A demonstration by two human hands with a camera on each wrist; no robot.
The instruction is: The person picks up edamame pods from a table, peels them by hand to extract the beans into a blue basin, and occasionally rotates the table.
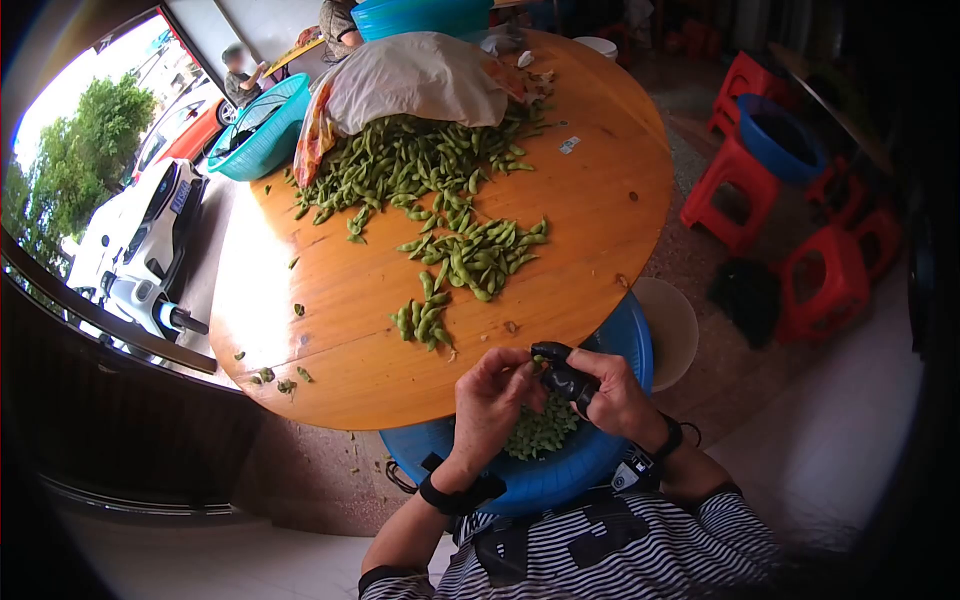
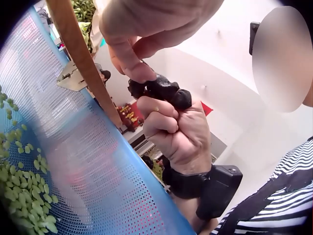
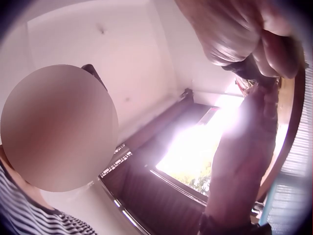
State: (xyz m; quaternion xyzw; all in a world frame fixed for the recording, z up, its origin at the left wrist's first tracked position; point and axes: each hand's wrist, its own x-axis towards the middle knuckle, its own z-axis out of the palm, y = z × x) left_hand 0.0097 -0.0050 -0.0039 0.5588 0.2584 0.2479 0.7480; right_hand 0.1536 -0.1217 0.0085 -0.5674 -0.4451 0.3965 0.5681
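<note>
My left hand [image 1: 490,400] and right hand [image 1: 618,398] meet at the fingertips over a blue basket [image 1: 640,350]. Black covers [image 1: 570,382] sheathe the right thumb and a finger. A small bit of a green soybean pod [image 1: 538,361] shows where the fingertips pinch together; most of it is hidden. The left wrist view has the left fingers [image 2: 142,68] touching the black-covered fingers, with the other right fingers curled into the palm. Shelled green soybeans [image 1: 540,432] lie in the basket below.
A round wooden table [image 1: 600,200] bears a large heap of soybean pods [image 1: 400,160] partly under a whitish sack [image 1: 420,85], with smaller piles nearer. A teal basket [image 1: 265,130] sits at its left edge. Red stools [image 1: 825,285] and a pale bucket [image 1: 665,335] stand right.
</note>
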